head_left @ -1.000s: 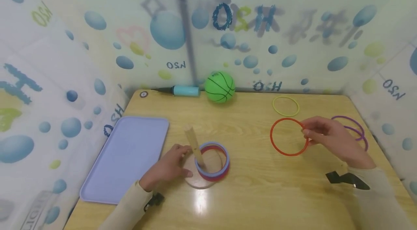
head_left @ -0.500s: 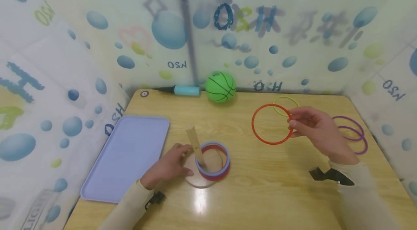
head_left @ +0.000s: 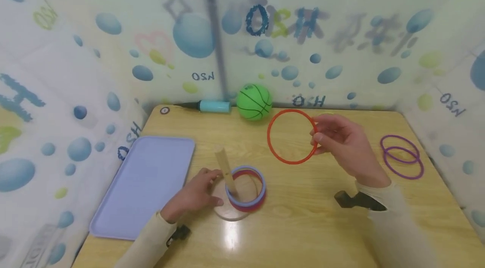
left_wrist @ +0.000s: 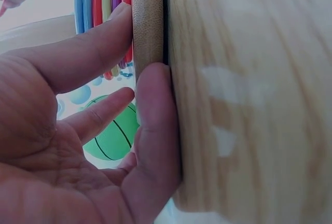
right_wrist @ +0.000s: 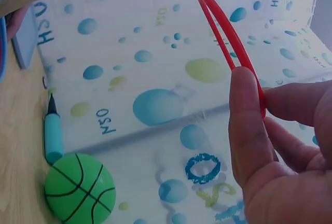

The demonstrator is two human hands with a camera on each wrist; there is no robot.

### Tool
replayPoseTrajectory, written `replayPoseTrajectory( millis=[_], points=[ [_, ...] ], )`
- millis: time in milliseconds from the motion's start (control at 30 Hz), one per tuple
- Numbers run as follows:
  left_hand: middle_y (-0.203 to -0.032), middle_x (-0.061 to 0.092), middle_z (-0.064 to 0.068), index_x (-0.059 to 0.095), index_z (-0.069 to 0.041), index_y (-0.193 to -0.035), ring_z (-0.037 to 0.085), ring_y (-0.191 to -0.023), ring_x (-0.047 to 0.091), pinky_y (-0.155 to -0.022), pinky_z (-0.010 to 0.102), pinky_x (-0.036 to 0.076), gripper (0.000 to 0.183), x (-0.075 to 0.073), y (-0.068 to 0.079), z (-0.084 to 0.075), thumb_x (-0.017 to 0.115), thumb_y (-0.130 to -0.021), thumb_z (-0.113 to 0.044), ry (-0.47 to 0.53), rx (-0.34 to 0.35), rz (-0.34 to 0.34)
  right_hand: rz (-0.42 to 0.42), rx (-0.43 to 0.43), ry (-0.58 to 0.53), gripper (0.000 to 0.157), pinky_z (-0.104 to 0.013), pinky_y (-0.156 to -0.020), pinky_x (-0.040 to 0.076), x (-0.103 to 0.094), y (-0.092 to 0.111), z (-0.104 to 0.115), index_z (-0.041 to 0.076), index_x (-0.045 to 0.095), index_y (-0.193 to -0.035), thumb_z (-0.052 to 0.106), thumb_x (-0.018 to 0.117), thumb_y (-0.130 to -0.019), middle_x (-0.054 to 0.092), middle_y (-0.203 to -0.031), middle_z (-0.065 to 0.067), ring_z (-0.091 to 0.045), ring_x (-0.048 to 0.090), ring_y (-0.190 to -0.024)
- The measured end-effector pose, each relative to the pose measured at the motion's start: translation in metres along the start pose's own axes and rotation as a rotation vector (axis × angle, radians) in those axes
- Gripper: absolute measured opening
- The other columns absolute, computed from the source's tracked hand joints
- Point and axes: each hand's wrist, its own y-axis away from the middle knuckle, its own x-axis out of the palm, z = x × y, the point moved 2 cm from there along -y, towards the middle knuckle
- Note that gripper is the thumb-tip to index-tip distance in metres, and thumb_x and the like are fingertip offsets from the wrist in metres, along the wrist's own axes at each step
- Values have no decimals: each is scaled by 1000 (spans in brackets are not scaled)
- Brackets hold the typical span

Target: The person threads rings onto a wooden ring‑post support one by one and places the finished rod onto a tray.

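Left hand (head_left: 195, 194): grip spread, thumb and fingers touching wooden base (head_left: 229, 212) around its 9 o'clock. Red ring (head_left: 293, 162): in the air above desk (head_left: 310, 226), toward 1:30 from base, near face-on; right wrist view: near edge-on, long axis toward 11. Right hand (head_left: 350, 146): grip pinches ring's 3 o'clock. Vs a second ago: ring moved toward 10.

Two hands (head_left: 195, 194) (head_left: 342, 146), one held red ring (head_left: 268, 135), two loose purple rings (head_left: 419, 158) (stacked rings (head_left: 248, 206), number unclear), one ball (head_left: 254, 102), one tray (head_left: 144, 183)

A wooden table (head_left: 314, 221) carries a tray (head_left: 145, 183), turquoise tube (head_left: 214, 106), green ball (head_left: 254, 102), peg stand (head_left: 227, 175) and purple rings (head_left: 417, 159).
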Motion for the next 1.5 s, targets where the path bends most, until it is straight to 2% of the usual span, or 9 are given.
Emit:
replayPoseTrajectory(
  millis=[200, 433, 600, 733, 900, 1033, 1200, 1267, 1500],
  points=[
    [-117, 56, 14, 65, -24, -141, 26, -105, 57, -87, 41, 51, 75, -1, -1, 3, 96, -74, -16, 8, -8, 10, 54, -33, -64, 40, -38, -71, 65, 36, -15, 7, 2, 64, -137, -8, 65, -99, 72, -101, -5, -17, 75, -85],
    [-116, 56, 13, 66, -23, -139, 24, -103, 54, -85, 38, 49, 72, 0, 0, 5, 96, -74, -16, 1, 6, 16, 155, -46, -97, 41, -43, -73, 66, 75, -29, 9, 7, 65, -138, -4, 69, -98, 69, -106, -8, -19, 74, -88],
    [-116, 57, 12, 67, -22, -139, 24, -104, 55, -87, 40, 50, 71, 1, 0, 5, 96, -74, -18, -5, 9, 13, 203, 16, -119, 39, -47, -72, 65, 97, -35, 4, 4, 64, -137, -2, 68, -99, 67, -107, -10, -18, 73, -88],
    [-124, 59, 10, 68, -23, -137, 25, -114, 54, -96, 45, 50, 69, 1, 0, 5, 97, -74, -18, -17, 42, 7, 247, 99, -123, 40, -47, -74, 65, 109, -36, -6, -1, 60, -139, -1, 67, -99, 66, -106, -11, -17, 72, -88],
    [-138, 61, 9, 65, -23, -136, 31, -134, 51, -114, 58, 42, 68, 0, -2, 5, 95, -75, -13, 18, 94, 10, 289, 193, -103, 41, -46, -75, 66, 116, -35, -20, 0, 60, -141, 2, 68, -100, 65, -106, -9, -17, 72, -88],
    [-138, 62, 10, 65, -23, -138, 32, -133, 52, -115, 60, 41, 72, -1, -4, 4, 95, -74, -11, 11, 111, 14, 317, 240, -72, 41, -50, -76, 65, 115, -32, -32, 1, 61, -140, 4, 69, -100, 64, -107, -10, -17, 72, -88],
    [-126, 61, 9, 64, -25, -144, 25, -117, 52, -105, 50, 47, 79, -1, -5, 2, 96, -73, -16, -54, 88, 15, 334, 293, -27, 40, -57, -79, 63, 112, -27, -52, 1, 61, -140, 5, 69, -100, 64, -109, -11, -24, 72, -92],
    [-121, 60, 9, 64, -24, -145, 23, -110, 51, -98, 46, 48, 79, -1, -4, 2, 97, -73, -18, -68, 73, 15, 335, 311, -9, 40, -56, -79, 63, 110, -25, -61, 2, 62, -140, 6, 69, -100, 65, -110, -11, -28, 72, -94],
    [-113, 56, 10, 64, -26, -144, 21, -99, 49, -84, 37, 47, 78, -1, -4, 2, 97, -74, -20, -33, 45, 21, 342, 360, -7, 43, -56, -82, 63, 103, -16, -91, -3, 58, -142, 8, 69, -102, 65, -114, -17, -36, 72, -101]
  ],
)
